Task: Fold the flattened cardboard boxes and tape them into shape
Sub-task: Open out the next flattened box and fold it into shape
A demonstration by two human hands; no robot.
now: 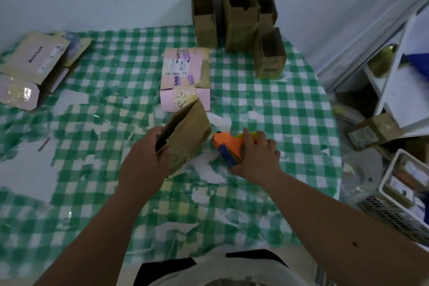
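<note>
My left hand (145, 160) grips a small brown cardboard box (185, 134), folded into shape and tilted, just above the green checked tablecloth (267, 104). Shiny tape shows on its lower end. Right beside it my right hand (257, 155) holds an orange and blue tape dispenser (226, 144) resting on the table, its front pointed at the box. A flattened pink box (185, 76) with labels lies just beyond. Several more flattened boxes (34, 65) lie at the far left.
Several folded brown boxes (239, 18) stand upright at the back by the wall. The tablecloth is torn in many patches. To the right, off the table, are a white shelf (399, 72), a taped box (373, 132) and a white basket (404, 179).
</note>
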